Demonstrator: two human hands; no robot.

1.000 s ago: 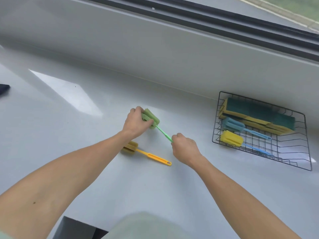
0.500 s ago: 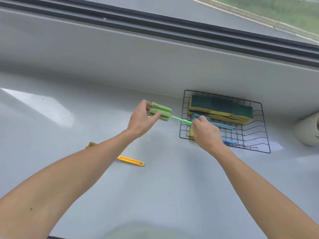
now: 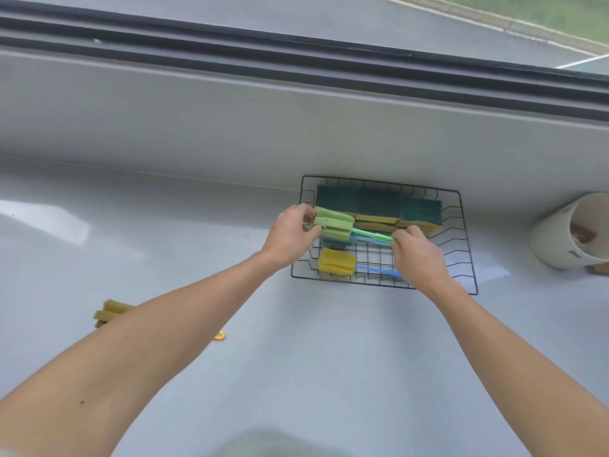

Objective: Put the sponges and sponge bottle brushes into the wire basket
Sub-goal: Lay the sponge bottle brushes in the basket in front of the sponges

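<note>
I have the green brush (image 3: 334,227) between both hands over the wire basket (image 3: 468,258). My left hand (image 3: 291,237) pinches the foam head at the basket's nine o'clock edge, fingers closed on the sponge. My right hand (image 3: 417,258) has its fingertips closed on the end of the green handle, nearer the basket's middle. The brush lies roughly level, its head just above a blue brush head (image 3: 339,241) that already sits inside; whether the two touch I cannot tell.

By my reckoning most of the job is done. Along the basket's twelve o'clock side lie the flat sponges (image 3: 379,202), dark green on top and yellow beneath, packed in a row. At the basket's seven o'clock corner rests a yellow-headed brush (image 3: 336,262) with a blue handle, lying flat on the wires. The green one counts as nearly placed; it only needs lowering and letting go.

What is left, as far as I can see, is one yellow brush (image 3: 110,312) out on the counter (image 3: 296,374), well away at eight o'clock from the basket and mostly hidden behind my left forearm, with only its foam head and the loop at the handle's end showing. A white cup (image 3: 560,239) stands at the basket's three o'clock, no part of the task.
</note>
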